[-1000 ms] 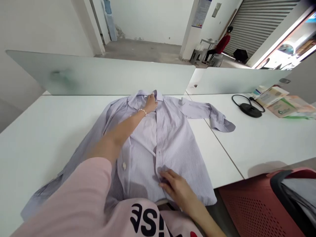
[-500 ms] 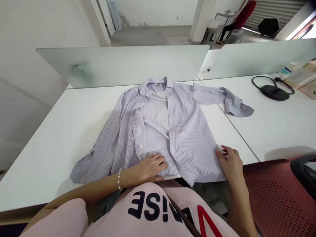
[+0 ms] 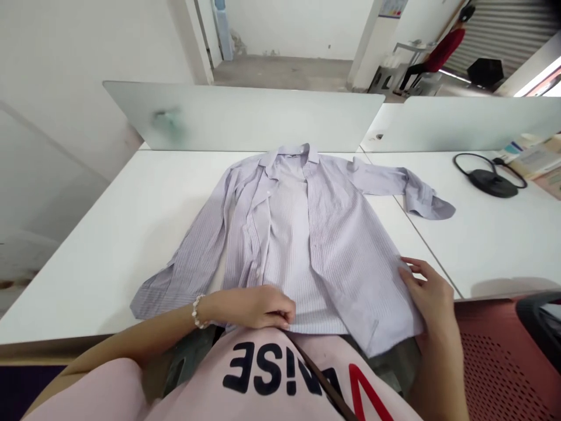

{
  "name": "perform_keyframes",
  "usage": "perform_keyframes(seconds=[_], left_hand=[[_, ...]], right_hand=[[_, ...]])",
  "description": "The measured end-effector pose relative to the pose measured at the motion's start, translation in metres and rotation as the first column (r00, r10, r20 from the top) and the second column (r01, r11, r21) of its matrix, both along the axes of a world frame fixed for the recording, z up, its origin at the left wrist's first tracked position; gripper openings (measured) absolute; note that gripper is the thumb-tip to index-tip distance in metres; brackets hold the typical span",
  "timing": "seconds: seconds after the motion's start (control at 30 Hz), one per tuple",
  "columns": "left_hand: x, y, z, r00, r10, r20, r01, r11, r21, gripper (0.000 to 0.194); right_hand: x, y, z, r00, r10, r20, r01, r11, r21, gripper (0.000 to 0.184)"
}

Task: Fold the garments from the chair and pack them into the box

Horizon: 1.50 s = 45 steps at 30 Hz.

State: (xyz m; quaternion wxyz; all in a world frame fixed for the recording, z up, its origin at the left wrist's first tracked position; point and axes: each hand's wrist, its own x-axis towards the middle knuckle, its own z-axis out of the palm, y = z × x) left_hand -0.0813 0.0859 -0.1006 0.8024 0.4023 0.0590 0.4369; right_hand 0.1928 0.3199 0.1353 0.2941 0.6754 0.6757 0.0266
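Observation:
A pale purple, thinly striped long-sleeved shirt (image 3: 350, 234) lies spread on the white table, its collar at the far side and its front unbuttoned. My left hand (image 3: 267, 310), with a beaded bracelet at the wrist, is closed on the bottom hem near the middle. At the lower right side edge, my right hand (image 3: 425, 286) pinches the cloth between thumb and fingers. The hem hangs a little over the near table edge. One sleeve stretches out to the right with its cuff folded over; the other slants down to the left.
A frosted glass divider (image 3: 245, 120) runs along the back of the white table (image 3: 153, 216). On the right are a black round device with a looped cable (image 3: 493, 182) and several boxes (image 3: 534, 161). A red perforated chair (image 3: 495, 356) stands at the lower right. A person in red (image 3: 447, 49) sits beyond.
My left hand came down from the collar to the hem and closed on it. My right hand moved from the front placket to the right side edge. The shirt's lower part shifted toward me.

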Motion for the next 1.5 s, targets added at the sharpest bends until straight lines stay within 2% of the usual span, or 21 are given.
perform_keyframes(seconds=[0.07,0.13,0.2,0.3,0.37,0.43,0.5,0.57,0.63,0.73,0.9,1.1,1.17,1.27,1.3,1.37,1.43,1.5], left_hand=[[0.005,0.007,-0.014,0.999,-0.044,-0.007,0.044,0.999,0.007,0.017],[0.011,0.021,-0.033,0.998,-0.052,-0.027,0.05,0.997,-0.062,0.021],[0.016,0.044,-0.055,0.994,0.024,-0.107,-0.04,0.988,-0.147,0.022],[0.026,0.094,-0.088,0.918,0.219,-0.33,-0.285,0.944,-0.167,0.016],[0.036,0.133,-0.109,0.814,0.333,-0.476,-0.424,0.901,-0.095,0.016],[0.05,0.173,-0.128,0.704,0.405,-0.583,-0.494,0.869,0.007,0.025],[0.066,0.211,-0.143,0.626,0.411,-0.662,-0.472,0.876,0.097,0.036],[0.082,0.243,-0.157,0.579,0.361,-0.731,-0.391,0.91,0.139,0.047],[0.098,0.267,-0.169,0.55,0.274,-0.789,-0.299,0.947,0.12,0.055],[0.117,0.291,-0.188,0.515,0.147,-0.844,-0.209,0.977,0.043,0.061],[0.134,0.305,-0.21,0.473,0.125,-0.872,-0.245,0.97,0.007,0.062],[0.139,0.3,-0.21,0.425,0.217,-0.879,-0.378,0.925,0.046,0.059],[0.133,0.298,-0.209,0.454,0.219,-0.864,-0.342,0.938,0.057,0.057],[0.112,0.29,-0.214,0.499,0.272,-0.822,-0.282,0.949,0.143,0.052],[0.102,0.285,-0.218,0.482,0.301,-0.823,-0.29,0.941,0.174,0.05],[0.081,0.272,-0.23,0.386,0.335,-0.86,-0.344,0.917,0.202,0.044],[0.059,0.256,-0.243,0.266,0.308,-0.914,-0.392,0.9,0.189,0.042],[0.041,0.238,-0.255,0.19,0.261,-0.946,-0.409,0.898,0.165,0.046]], right_hand=[[0.004,0.001,0.006,0.997,0.042,0.06,-0.042,0.999,-0.01,0.053],[0.007,-0.001,0.004,0.982,0.141,0.127,-0.14,0.99,-0.014,0.053],[0.005,-0.007,-0.007,0.954,0.272,0.126,-0.272,0.962,-0.011,0.052],[-0.011,-0.027,-0.039,0.913,0.406,-0.045,-0.408,0.908,-0.09,0.045],[-0.025,-0.046,-0.067,0.897,0.407,-0.175,-0.438,0.872,-0.217,0.039],[-0.036,-0.066,-0.093,0.877,0.409,-0.253,-0.474,0.821,-0.319,0.039],[-0.04,-0.084,-0.113,0.85,0.452,-0.272,-0.526,0.766,-0.37,0.041],[-0.039,-0.098,-0.126,0.816,0.523,-0.246,-0.578,0.721,-0.383,0.044],[-0.035,-0.107,-0.132,0.781,0.59,-0.205,-0.62,0.691,-0.372,0.045],[-0.03,-0.112,-0.133,0.743,0.647,-0.171,-0.659,0.665,-0.35,0.046],[-0.028,-0.109,-0.134,0.698,0.697,-0.166,-0.705,0.627,-0.331,0.048],[-0.028,-0.107,-0.137,0.692,0.699,-0.179,-0.713,0.624,-0.319,0.048],[-0.027,-0.108,-0.138,0.696,0.694,-0.185,-0.71,0.625,-0.325,0.048],[-0.025,-0.107,-0.138,0.725,0.663,-0.187,-0.68,0.646,-0.346,0.048],[-0.026,-0.106,-0.138,0.737,0.648,-0.189,-0.667,0.656,-0.353,0.047],[-0.029,-0.104,-0.136,0.763,0.614,-0.201,-0.64,0.674,-0.369,0.046],[-0.04,-0.102,-0.134,0.795,0.558,-0.236,-0.604,0.697,-0.386,0.045],[-0.058,-0.102,-0.132,0.831,0.461,-0.31,-0.554,0.732,-0.397,0.041]])
